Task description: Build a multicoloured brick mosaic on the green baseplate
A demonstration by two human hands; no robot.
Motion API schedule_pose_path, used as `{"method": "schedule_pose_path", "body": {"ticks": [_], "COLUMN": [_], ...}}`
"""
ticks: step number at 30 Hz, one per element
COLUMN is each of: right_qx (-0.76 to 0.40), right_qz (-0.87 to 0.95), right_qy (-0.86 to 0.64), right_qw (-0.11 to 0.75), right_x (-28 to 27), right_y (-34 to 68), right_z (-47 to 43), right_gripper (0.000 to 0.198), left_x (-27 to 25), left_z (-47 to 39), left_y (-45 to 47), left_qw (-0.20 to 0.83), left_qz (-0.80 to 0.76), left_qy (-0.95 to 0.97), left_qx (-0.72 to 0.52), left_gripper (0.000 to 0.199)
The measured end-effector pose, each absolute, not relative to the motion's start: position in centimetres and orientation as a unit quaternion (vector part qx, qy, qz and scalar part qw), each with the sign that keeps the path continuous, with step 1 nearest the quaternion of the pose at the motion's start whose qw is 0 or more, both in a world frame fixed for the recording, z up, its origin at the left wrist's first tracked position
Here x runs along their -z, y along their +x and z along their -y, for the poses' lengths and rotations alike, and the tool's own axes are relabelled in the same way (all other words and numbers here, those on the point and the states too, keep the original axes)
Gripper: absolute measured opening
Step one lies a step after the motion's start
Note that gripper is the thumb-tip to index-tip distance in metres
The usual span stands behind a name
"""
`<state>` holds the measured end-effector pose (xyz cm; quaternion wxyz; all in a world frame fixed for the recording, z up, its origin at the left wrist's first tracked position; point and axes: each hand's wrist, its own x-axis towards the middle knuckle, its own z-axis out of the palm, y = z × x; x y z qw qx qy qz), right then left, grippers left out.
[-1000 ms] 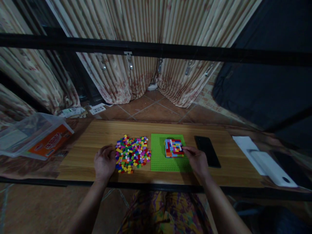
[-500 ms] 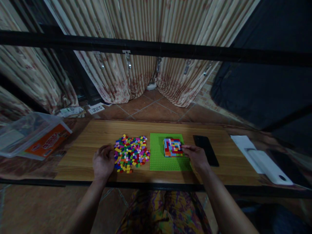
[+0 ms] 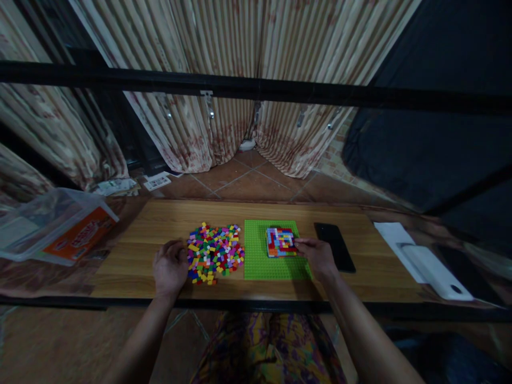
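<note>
A square, layered build of colourful toy bricks [image 3: 281,241] sits on a green studded baseplate [image 3: 256,269]. My right hand [image 3: 320,258] reaches over the plate from the right, thumb and fingertips pinched together at the build's right edge. Whatever is between those fingertips is too small to make out. To the left of the plate lies a loose pile of small mixed-colour bricks [image 3: 216,250]. Beside that pile my left hand [image 3: 170,266] rests on the table with its fingers curled in at the pile's left edge. The inside of its grip is hidden.
A dark phone [image 3: 335,247] lies right of the plate on the wooden table [image 3: 132,266]. Further right are a white paper [image 3: 394,245] and a white device [image 3: 434,272]. A clear plastic box [image 3: 64,229] with an orange label stands left, and a dark bar [image 3: 256,88] crosses beyond.
The view has shifted slightly. My right hand stays at the build's right edge with its fingers pinched. My left hand remains beside the pile.
</note>
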<state>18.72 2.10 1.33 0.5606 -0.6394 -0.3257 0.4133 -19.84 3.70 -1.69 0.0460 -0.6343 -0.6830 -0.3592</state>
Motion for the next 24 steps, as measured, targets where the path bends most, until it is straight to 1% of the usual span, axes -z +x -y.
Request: {"method": "schedule_pose_path", "body": {"ticks": [6, 9, 11, 14, 19, 24], "right_qx": [-0.377, -0.342, -0.318, -0.296, -0.295, -0.247], "right_qz": [0.295, 0.288, 0.302, 0.360, 0.540, 0.658], "right_qy": [-0.637, -0.639, -0.648, -0.661, -0.627, -0.596], "right_qw": [0.604, 0.626, 0.623, 0.588, 0.477, 0.389], "right_x": [-0.8, -0.8, -1.1, -1.7, -2.1, -2.0], "right_y": [18.6, 18.5, 17.9, 16.2, 12.0, 8.5], "right_z": [-0.8, 0.3, 1.0, 2.1, 3.5, 3.2], "right_gripper": [0.037, 0.035, 0.032, 0.028, 0.021, 0.021], "left_x": [1.9, 1.9, 1.8, 1.6, 1.4, 1.3], "left_z": [-3.8, -3.8, -3.8, -3.6, -3.4, -3.3], "left_y": [-19.9, -19.9, -19.9, -19.7, -19.4, -19.2], "left_qw": [0.047, 0.053, 0.052, 0.045, 0.036, 0.028], "left_qz": [0.684, 0.684, 0.685, 0.685, 0.691, 0.701], "left_qy": [-0.636, -0.636, -0.634, -0.632, -0.625, -0.617], "left_qx": [0.354, 0.353, 0.355, 0.361, 0.360, 0.356], "left_gripper": [0.026, 0.026, 0.026, 0.025, 0.025, 0.026]}}
